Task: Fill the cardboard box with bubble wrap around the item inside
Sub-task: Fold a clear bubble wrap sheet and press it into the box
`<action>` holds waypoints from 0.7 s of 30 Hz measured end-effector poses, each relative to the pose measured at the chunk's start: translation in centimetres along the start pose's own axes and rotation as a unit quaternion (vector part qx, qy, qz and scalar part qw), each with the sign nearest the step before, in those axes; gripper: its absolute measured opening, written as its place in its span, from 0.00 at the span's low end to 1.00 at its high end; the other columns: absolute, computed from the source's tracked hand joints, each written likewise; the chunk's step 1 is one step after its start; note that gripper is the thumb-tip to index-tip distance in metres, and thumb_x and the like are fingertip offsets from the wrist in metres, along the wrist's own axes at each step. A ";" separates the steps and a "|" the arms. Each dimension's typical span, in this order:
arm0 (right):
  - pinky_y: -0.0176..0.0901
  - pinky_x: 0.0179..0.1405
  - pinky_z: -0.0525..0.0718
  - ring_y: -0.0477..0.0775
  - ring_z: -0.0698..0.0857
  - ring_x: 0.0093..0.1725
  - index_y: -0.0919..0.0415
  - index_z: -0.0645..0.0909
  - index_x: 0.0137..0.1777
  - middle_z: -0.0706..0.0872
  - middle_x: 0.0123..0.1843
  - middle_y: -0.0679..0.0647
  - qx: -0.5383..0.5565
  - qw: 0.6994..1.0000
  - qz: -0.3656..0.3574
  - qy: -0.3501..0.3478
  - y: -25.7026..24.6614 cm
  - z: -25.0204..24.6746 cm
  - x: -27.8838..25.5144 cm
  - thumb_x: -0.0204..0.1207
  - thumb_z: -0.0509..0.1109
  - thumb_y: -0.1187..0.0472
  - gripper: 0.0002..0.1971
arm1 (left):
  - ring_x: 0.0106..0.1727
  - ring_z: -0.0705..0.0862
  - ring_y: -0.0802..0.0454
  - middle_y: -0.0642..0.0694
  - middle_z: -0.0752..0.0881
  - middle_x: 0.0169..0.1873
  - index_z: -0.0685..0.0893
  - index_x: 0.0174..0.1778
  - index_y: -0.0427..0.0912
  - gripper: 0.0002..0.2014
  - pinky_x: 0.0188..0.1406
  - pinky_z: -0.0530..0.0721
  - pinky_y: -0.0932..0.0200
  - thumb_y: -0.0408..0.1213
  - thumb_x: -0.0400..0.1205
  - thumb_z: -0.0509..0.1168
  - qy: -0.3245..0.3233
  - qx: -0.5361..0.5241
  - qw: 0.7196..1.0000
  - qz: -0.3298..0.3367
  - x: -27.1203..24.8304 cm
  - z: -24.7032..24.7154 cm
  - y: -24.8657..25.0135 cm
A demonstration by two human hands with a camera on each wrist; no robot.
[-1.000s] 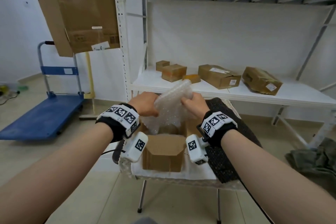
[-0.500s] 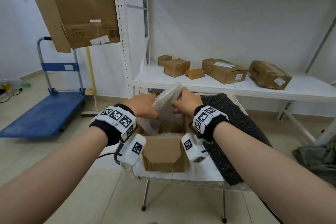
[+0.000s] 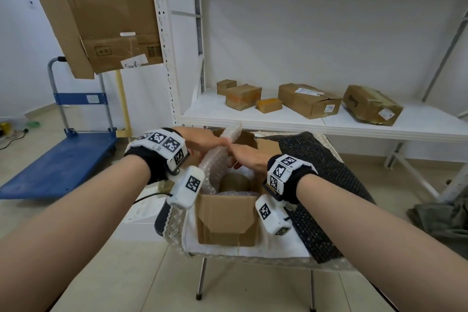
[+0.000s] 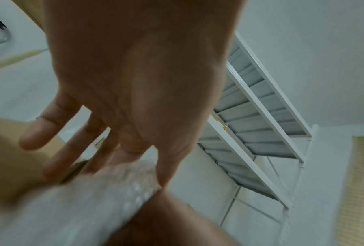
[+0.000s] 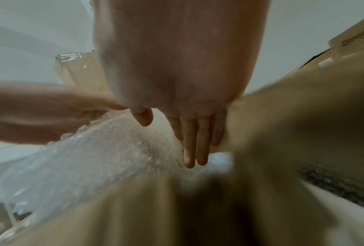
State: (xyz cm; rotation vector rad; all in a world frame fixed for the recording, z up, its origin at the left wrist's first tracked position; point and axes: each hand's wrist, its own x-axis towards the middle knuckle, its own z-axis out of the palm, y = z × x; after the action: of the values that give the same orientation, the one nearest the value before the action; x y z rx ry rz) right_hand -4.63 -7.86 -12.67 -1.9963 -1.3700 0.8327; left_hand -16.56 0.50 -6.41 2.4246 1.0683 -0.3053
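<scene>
Two hands meet over the open cardboard box (image 3: 226, 220), which sits on a small tabletop (image 3: 249, 251) covered with a white cloth. A folded sheet of bubble wrap (image 3: 220, 157) stands tilted in the box's left part, its top end sticking out above the rim toward 12 o'clock. The left hand (image 3: 202, 140) pinches that sheet between thumb and forefinger, the other fingers (image 4: 50, 131) loosely spread; the right hand (image 3: 247, 156), fingers (image 5: 190, 149) straight and pressed together, lies flat against the wrap from 3 o'clock. Down in the box, partly seen between the wrap and the right wall, is a round brownish item (image 3: 234, 182); what it is cannot be told. At 3 o'clock of the box a dark knobbly mat (image 3: 326, 185) drapes over the tabletop edge. Beyond, at 12 o'clock, a white shelf (image 3: 329, 126) carries five small cardboard parcels (image 3: 307, 100). At 10 o'clock a blue platform trolley (image 3: 63, 157) stands on the tiled floor, with a large flattened carton (image 3: 101, 12) above it. A crumpled grey cloth (image 3: 443, 218) lies on the floor at 3 o'clock.
</scene>
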 end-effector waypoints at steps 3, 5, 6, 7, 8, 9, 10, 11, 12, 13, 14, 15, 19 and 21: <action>0.57 0.69 0.78 0.61 0.85 0.60 0.61 0.67 0.81 0.88 0.61 0.65 -0.034 0.999 -0.006 -0.011 0.1 0.1 0.3 0.89 0.45 0.48 0.27 | 0.50 0.87 0.44 0.34 0.85 0.63 0.78 0.72 0.31 0.35 0.52 0.87 0.55 0.62 0.86 0.56 -0.035 0.011 0.999 0.004 1.1 -1.5 -0.1; 0.57 0.68 0.81 0.59 0.85 0.61 0.57 0.64 0.83 0.85 0.65 0.63 -0.036 0.999 -0.019 -0.017 0.0 0.2 0.6 0.89 0.45 0.48 0.26 | 0.55 0.88 0.42 0.33 0.84 0.66 0.78 0.73 0.32 0.41 0.59 0.88 0.52 0.67 0.80 0.60 -0.048 0.004 0.999 0.000 1.7 -2.0 -0.3; 0.57 0.67 0.82 0.60 0.86 0.61 0.56 0.63 0.83 0.84 0.67 0.62 -0.031 0.999 -0.025 -0.020 0.1 0.4 0.7 0.88 0.46 0.47 0.27 | 0.57 0.88 0.41 0.32 0.84 0.67 0.78 0.73 0.32 0.45 0.61 0.87 0.50 0.71 0.76 0.61 -0.048 0.003 0.999 0.001 1.8 -2.2 -0.3; 0.57 0.65 0.84 0.60 0.87 0.59 0.55 0.62 0.83 0.84 0.67 0.62 -0.023 0.999 -0.027 -0.021 0.2 0.5 0.8 0.88 0.47 0.45 0.27 | 0.57 0.89 0.41 0.33 0.84 0.66 0.78 0.73 0.33 0.50 0.60 0.88 0.50 0.75 0.70 0.62 -0.042 0.003 0.999 0.003 2.2 -2.3 -0.4; 0.58 0.64 0.85 0.61 0.89 0.57 0.54 0.61 0.83 0.84 0.67 0.61 -0.015 0.999 -0.027 -0.020 0.4 0.5 1.1 0.87 0.49 0.42 0.28 | 0.54 0.90 0.42 0.33 0.86 0.63 0.80 0.71 0.32 0.54 0.58 0.89 0.49 0.79 0.64 0.63 -0.026 0.004 1.000 0.004 2.5 -2.3 -0.5; 0.58 0.63 0.85 0.61 0.90 0.55 0.52 0.60 0.83 0.85 0.66 0.62 -0.009 0.999 -0.029 -0.020 0.6 0.6 1.2 0.86 0.50 0.39 0.29 | 0.51 0.91 0.43 0.34 0.88 0.59 0.81 0.68 0.31 0.56 0.56 0.90 0.49 0.80 0.60 0.64 -0.001 0.004 1.000 0.005 2.9 -2.4 -0.6; 0.58 0.62 0.86 0.61 0.90 0.54 0.52 0.59 0.83 0.85 0.66 0.62 -0.005 0.999 -0.032 -0.022 0.7 0.6 1.3 0.85 0.50 0.38 0.30 | 0.49 0.92 0.43 0.35 0.88 0.57 0.80 0.66 0.31 0.55 0.54 0.91 0.48 0.79 0.61 0.66 0.031 -0.003 0.999 0.010 3.2 -2.4 -0.6; 0.58 0.61 0.86 0.61 0.90 0.54 0.52 0.58 0.84 0.85 0.66 0.62 -0.002 0.999 -0.035 -0.025 0.7 0.6 1.3 0.85 0.51 0.37 0.31 | 0.50 0.91 0.42 0.37 0.87 0.58 0.76 0.67 0.32 0.50 0.52 0.92 0.47 0.75 0.65 0.69 0.062 -0.019 0.998 0.016 3.4 -2.4 -0.5; 0.58 0.61 0.87 0.60 0.90 0.54 0.52 0.58 0.84 0.85 0.65 0.62 0.004 0.999 -0.038 -0.026 0.8 0.6 1.4 0.85 0.51 0.37 0.32 | 0.53 0.90 0.41 0.39 0.83 0.60 0.71 0.70 0.37 0.45 0.51 0.92 0.46 0.69 0.69 0.72 0.078 -0.046 0.996 0.021 3.7 -2.4 -0.4; 0.58 0.60 0.87 0.60 0.90 0.54 0.53 0.57 0.84 0.85 0.65 0.62 0.010 0.999 -0.040 -0.026 0.8 0.6 1.5 0.85 0.52 0.37 0.33 | 0.56 0.88 0.40 0.40 0.79 0.63 0.67 0.73 0.43 0.42 0.50 0.92 0.45 0.65 0.72 0.73 0.076 -0.072 0.994 0.026 3.9 -2.4 -0.3; 0.58 0.60 0.87 0.60 0.90 0.54 0.54 0.57 0.84 0.85 0.65 0.63 0.014 0.999 -0.040 -0.026 0.9 0.6 1.6 0.84 0.53 0.36 0.34 | 0.58 0.87 0.39 0.40 0.77 0.65 0.65 0.75 0.48 0.40 0.49 0.92 0.44 0.62 0.74 0.73 0.060 -0.088 0.994 0.030 3.8 -2.5 -0.3; 0.58 0.61 0.87 0.60 0.90 0.54 0.56 0.58 0.84 0.86 0.63 0.63 0.017 0.999 -0.037 -0.028 0.9 0.7 1.6 0.84 0.53 0.36 0.35 | 0.60 0.86 0.37 0.40 0.77 0.67 0.65 0.74 0.51 0.38 0.49 0.92 0.44 0.62 0.74 0.73 0.040 -0.095 0.994 0.031 3.7 -2.6 -0.3; 0.59 0.64 0.85 0.60 0.90 0.54 0.65 0.59 0.80 0.90 0.54 0.61 0.041 0.998 -0.026 -0.030 1.3 0.4 1.6 0.81 0.58 0.34 0.39 | 0.65 0.84 0.34 0.40 0.76 0.73 0.69 0.72 0.54 0.35 0.57 0.89 0.42 0.63 0.74 0.72 -0.022 -0.097 0.995 0.016 3.5 -3.0 -0.1; 0.53 0.60 0.87 0.59 0.90 0.54 0.68 0.59 0.78 0.89 0.55 0.61 0.053 0.998 -0.026 -0.032 1.4 0.2 1.6 0.82 0.61 0.38 0.38 | 0.68 0.82 0.38 0.44 0.79 0.69 0.71 0.75 0.49 0.29 0.59 0.86 0.48 0.56 0.81 0.68 -0.065 -0.095 0.993 0.026 3.0 -3.0 0.4</action>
State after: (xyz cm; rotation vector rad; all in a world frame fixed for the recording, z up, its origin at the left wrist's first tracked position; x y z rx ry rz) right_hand -3.55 -6.74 -14.14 -1.8616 -1.3778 0.9319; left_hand -14.16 3.67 -4.86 2.2274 0.9324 -0.3258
